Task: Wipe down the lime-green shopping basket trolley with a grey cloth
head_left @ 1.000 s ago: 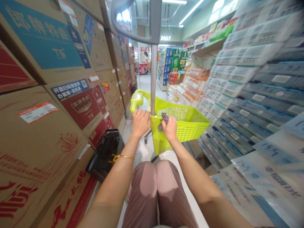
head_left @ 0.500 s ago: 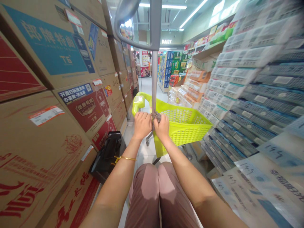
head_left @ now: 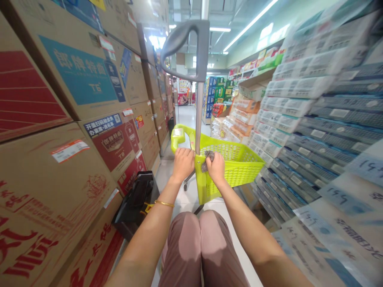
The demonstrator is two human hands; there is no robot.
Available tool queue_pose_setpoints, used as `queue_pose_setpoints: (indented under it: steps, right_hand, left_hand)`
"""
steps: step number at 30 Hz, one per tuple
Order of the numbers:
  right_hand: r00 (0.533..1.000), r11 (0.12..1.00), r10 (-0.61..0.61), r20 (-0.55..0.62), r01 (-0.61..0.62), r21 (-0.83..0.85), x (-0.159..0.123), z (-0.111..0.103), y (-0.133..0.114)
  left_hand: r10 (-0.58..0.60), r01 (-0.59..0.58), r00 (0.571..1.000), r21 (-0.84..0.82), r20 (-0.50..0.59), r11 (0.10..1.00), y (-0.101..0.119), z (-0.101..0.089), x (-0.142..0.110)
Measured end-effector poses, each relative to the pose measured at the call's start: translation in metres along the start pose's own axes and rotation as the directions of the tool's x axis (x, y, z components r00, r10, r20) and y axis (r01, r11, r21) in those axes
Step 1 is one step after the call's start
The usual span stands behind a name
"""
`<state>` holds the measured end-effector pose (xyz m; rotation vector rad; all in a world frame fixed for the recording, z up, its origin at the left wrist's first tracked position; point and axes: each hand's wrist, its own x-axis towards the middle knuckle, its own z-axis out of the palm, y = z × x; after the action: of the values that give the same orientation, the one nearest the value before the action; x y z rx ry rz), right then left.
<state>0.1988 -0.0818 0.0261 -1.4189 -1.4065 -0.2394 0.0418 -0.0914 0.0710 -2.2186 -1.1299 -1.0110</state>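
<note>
Grey cloth (head_left: 205,166) sits pinched in the right hand (head_left: 217,168) at the green basket (head_left: 239,170); the left hand (head_left: 183,164) curls by the pole (head_left: 198,115), grip unclear, and I can't tell how much is done

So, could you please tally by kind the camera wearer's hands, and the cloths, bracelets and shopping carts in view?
Bare hands: 2 (left hand, right hand)
Crumpled grey cloth: 1
Gold bracelet: 1
Lime-green shopping cart: 1
Total: 5
</note>
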Motion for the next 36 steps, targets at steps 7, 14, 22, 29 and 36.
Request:
queue_pose_setpoints:
  steps: [7,14,22,29,36]
  right_hand:
    - [0.981,0.903,0.193,-0.009,-0.174,0.393,0.015,0.005,-0.051]
    - [0.933,0.7,0.359,-0.015,-0.259,0.665,0.05,-0.003,-0.091]
    - [0.995,0.707,0.07,0.074,-0.102,0.7,0.096,-0.013,-0.095]
    - [0.985,0.76,-0.001,0.173,-0.112,0.64,0.069,-0.002,-0.068]
    - [0.965,0.788,-0.033,0.259,-0.133,0.6,0.051,-0.001,-0.051]
  left_hand:
    - [-0.046,0.046,0.999,0.02,-0.014,0.999,0.007,0.001,0.002]
    - [-0.169,0.174,0.982,-0.049,0.089,0.984,0.009,-0.007,0.013]
    - [-0.28,0.292,0.953,-0.1,0.118,0.951,0.013,-0.008,0.03]
    - [-0.228,0.236,0.971,-0.128,0.071,0.963,0.0,0.004,0.023]
    - [-0.179,0.196,0.977,-0.165,0.117,0.967,-0.003,0.0,0.019]
